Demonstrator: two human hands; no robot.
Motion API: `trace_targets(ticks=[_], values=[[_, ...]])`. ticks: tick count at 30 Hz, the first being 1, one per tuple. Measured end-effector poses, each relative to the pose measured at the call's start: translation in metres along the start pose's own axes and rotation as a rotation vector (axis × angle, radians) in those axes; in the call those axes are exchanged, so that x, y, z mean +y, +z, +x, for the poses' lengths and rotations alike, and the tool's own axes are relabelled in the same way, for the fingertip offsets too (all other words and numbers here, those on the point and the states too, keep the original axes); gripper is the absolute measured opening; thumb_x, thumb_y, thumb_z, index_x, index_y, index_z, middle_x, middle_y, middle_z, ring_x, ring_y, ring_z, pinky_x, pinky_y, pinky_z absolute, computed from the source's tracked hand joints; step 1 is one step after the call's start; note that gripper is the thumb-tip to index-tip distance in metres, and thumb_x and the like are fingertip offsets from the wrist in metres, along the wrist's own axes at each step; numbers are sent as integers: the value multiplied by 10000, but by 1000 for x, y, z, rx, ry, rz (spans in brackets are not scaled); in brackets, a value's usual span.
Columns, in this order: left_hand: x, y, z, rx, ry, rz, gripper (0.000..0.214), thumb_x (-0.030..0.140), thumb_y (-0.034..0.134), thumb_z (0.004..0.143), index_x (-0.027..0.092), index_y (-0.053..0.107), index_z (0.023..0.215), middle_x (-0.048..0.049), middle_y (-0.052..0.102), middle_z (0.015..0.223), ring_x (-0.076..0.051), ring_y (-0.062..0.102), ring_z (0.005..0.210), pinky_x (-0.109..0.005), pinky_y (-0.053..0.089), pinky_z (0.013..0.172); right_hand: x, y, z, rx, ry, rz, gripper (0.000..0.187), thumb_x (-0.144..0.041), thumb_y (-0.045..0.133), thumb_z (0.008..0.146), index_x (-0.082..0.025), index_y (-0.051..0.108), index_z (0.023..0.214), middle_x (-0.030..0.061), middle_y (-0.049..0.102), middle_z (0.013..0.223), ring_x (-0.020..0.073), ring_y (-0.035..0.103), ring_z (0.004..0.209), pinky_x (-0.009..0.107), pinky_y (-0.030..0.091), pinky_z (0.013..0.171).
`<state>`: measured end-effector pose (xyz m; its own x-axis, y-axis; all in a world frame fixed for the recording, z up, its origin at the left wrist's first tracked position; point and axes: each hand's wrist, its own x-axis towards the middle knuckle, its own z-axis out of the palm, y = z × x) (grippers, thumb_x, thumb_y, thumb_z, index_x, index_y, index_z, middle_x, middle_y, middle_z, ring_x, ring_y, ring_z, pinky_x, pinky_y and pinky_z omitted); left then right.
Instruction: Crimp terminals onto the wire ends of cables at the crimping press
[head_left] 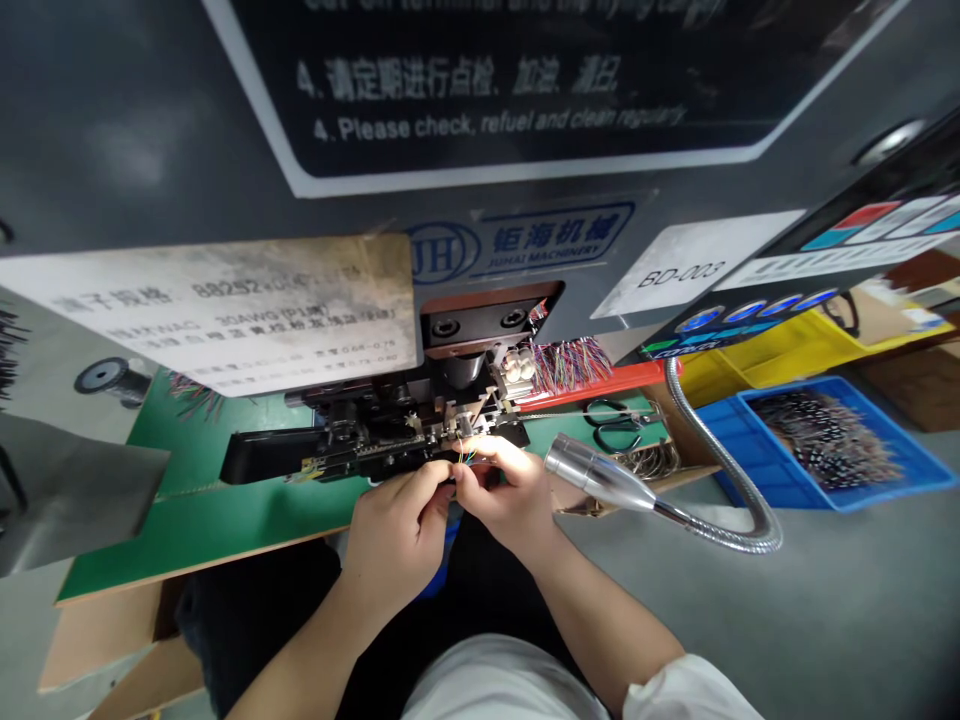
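Thin coloured wires (468, 457), yellow, green and blue among them, stick up between my two hands at the front of the crimping machine (480, 250). My left hand (401, 520) is closed, thumb and forefinger pinched together at the wires' lower end. Beside it, touching, my right hand (510, 490) pinches the same wires, its forefinger reaching toward the metal applicator (461, 415). The wire tips are too small to make out against the machine. My fingers hide the rest of the bundle.
A flexible metal lamp (600, 475) juts in just right of my right hand. Black-handled scissors (619, 425) lie on the green tabletop (247, 525). Bundled wires (570, 367) rest behind a red bar. Farther right, a blue bin (892, 470) holds many wire pieces.
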<state>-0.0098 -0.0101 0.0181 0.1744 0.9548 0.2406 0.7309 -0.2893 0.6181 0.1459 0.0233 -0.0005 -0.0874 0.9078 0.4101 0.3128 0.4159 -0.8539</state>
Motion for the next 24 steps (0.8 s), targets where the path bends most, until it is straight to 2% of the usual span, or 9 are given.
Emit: trace_targets(ticks=[7,17,21,24], values=[[-1,-1,1,41,-16,6,186,185,506,943,245,660,1030,-5,753,839,-173,701,752,-245,470,667,0,5,3,21,37,58,156,-193,647,819,-204,713,960,-46,526,569,95,474,440,218,449,437],[-3,1,2,26,-37,16,218,180,502,933,258,667,1051,-6,762,856,-185,713,774,-247,481,664,3,6,3,11,8,64,138,-188,655,834,-206,707,960,-27,589,623,100,500,465,223,464,456],[-4,1,0,5,-55,-45,210,193,500,934,255,646,1072,-13,769,946,-186,726,843,-252,513,715,13,7,-12,23,44,145,213,-257,674,837,-209,643,1042,-67,495,563,94,444,438,213,421,434],[-2,3,-3,-58,-81,-194,183,251,490,956,241,618,1086,-9,759,870,-170,724,785,-243,519,684,26,8,-37,-7,94,262,264,-333,678,842,-207,557,1039,-93,447,562,80,405,437,193,375,434]])
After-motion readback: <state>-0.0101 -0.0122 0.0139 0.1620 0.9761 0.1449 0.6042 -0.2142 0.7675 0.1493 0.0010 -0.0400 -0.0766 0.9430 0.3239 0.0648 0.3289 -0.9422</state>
